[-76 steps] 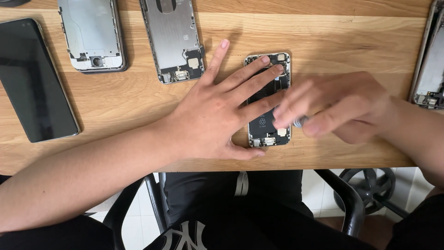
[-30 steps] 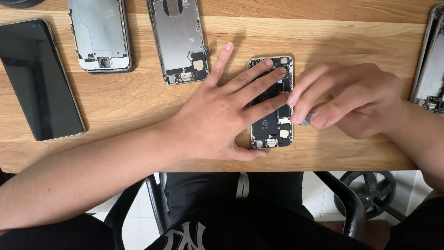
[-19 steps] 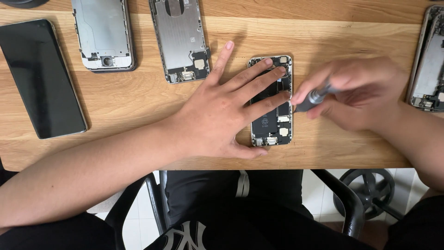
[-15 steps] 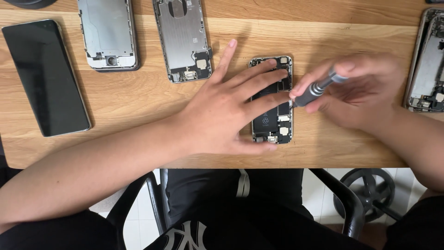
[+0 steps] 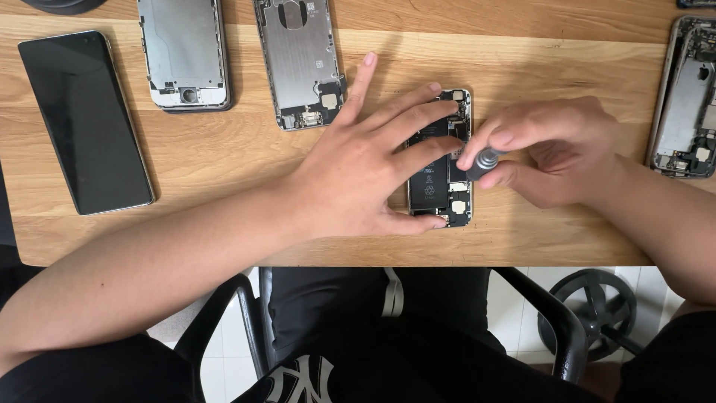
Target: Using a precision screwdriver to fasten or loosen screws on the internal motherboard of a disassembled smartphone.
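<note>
From where I watched, the wooden table carried, from the left: 1 black smartphone lying screen-up; 1 silver phone housing; 1 second silver housing with small parts at its lower end. Next, my left hand lay flat, fingers spread apart, pinning the opened phone near the table's front edge, its black battery showing. Just beside it, my right hand was pinched shut on 1 small grey screwdriver, tip at the phone's right edge. Far right: 1 more opened phone chassis.
</note>
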